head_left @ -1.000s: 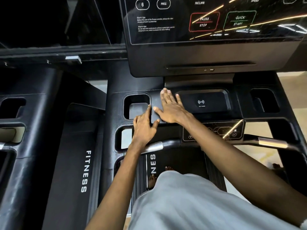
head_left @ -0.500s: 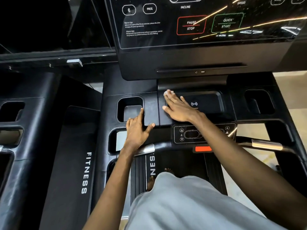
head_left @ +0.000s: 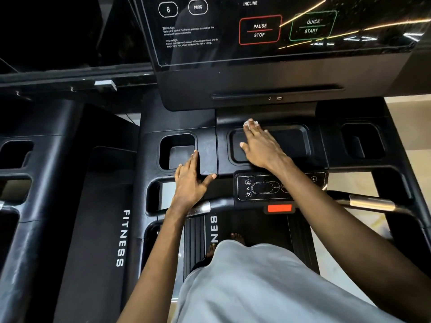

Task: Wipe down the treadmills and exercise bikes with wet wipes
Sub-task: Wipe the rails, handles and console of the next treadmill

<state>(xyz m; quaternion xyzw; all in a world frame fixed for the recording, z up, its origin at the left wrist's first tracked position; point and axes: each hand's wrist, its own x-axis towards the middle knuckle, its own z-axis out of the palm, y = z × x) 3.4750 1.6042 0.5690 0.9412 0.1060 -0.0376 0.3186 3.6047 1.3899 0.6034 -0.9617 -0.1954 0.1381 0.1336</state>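
Mostly hidden under the flat right hand [head_left: 261, 148], the wet wipe [head_left: 250, 123] peeks out; left hand [head_left: 190, 183] lies flat.

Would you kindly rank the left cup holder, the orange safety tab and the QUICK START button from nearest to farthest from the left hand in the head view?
From the left hand:
1. Left cup holder, just past its fingertips, console's left side.
2. Orange safety tab, lower centre, to the hand's right.
3. QUICK START button, high on the screen, farthest right.
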